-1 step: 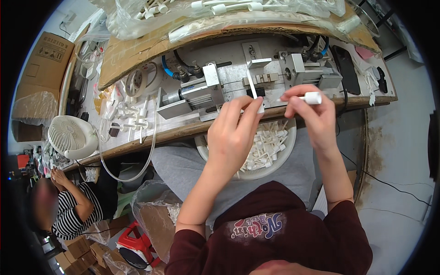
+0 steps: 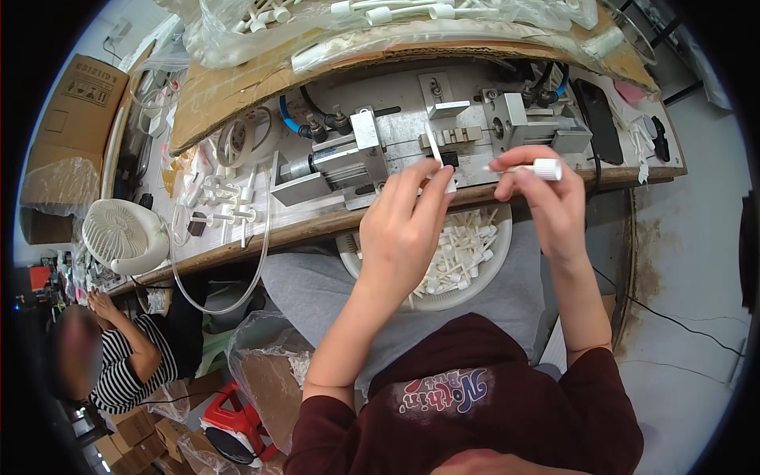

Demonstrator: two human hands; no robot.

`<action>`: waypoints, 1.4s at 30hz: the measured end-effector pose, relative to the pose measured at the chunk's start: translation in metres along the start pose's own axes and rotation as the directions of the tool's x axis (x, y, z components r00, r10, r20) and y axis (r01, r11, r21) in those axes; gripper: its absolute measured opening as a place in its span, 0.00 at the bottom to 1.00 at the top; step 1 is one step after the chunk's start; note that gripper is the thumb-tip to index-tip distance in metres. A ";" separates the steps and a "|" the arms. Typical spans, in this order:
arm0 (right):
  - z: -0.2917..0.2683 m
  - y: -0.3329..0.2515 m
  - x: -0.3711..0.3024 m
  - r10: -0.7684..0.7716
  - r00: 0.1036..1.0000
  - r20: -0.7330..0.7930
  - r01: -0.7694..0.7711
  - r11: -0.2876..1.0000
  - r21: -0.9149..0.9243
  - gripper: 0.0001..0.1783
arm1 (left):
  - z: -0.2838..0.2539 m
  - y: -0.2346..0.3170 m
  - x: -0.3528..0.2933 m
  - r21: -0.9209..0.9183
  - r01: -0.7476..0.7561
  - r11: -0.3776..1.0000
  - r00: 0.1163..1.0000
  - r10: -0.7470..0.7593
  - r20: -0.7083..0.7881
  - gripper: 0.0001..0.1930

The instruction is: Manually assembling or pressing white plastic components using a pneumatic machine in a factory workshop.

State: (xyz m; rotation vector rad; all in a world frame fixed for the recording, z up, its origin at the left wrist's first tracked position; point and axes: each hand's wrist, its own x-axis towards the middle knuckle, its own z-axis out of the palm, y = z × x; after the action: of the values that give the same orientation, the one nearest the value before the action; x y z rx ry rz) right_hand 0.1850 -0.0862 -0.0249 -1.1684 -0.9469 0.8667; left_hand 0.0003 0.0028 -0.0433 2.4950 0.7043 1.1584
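Note:
My left hand [image 2: 400, 229] is closed on a thin white plastic stick [image 2: 434, 146], which points up toward the small metal fixture [image 2: 455, 136] on the bench. The stick's lower end is hidden by my fingers. To the right, my right hand [image 2: 550, 202] pinches a white ribbed screw cap with a slim stem [image 2: 546, 169]; the stem's tip points left, toward the fixture. Below both hands, a white basin [image 2: 450, 303] sits in my lap, full of small white stemmed plastic pieces [image 2: 459, 253].
Metal pneumatic clamps, one left [image 2: 366, 146] and one right [image 2: 514, 119], flank the fixture. A cardboard sheet [image 2: 237, 99] with bagged white parts overhangs the bench. At left are a white fan [image 2: 125, 236] and loose tubing. A phone [image 2: 599, 119] lies right. Another person sits far left.
My right hand has shifted slightly right and down with the cap, which is tilted a little differently. My left hand has barely moved.

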 end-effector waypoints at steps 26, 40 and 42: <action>0.005 -0.010 0.002 -0.418 0.880 0.225 0.452 0.596 -0.663 0.19 | -0.017 -0.013 0.042 -0.005 0.019 1.000 0.966 -0.017 0.256 0.14; 0.032 0.018 0.024 -0.385 0.792 0.474 0.571 0.192 -0.798 0.16 | -0.037 -0.102 0.191 0.139 0.146 0.979 0.968 -0.171 0.186 0.14; 0.029 0.016 0.024 -0.365 0.794 0.486 0.568 0.162 -0.807 0.16 | -0.042 -0.080 0.192 0.152 0.195 0.969 0.955 -0.223 0.195 0.14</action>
State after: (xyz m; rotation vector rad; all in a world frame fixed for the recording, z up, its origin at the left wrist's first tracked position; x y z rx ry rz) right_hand 0.1654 -0.0507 -0.0335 -1.5969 -2.0079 -0.2742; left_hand 0.0497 0.1777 0.0667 2.5241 0.9842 0.7825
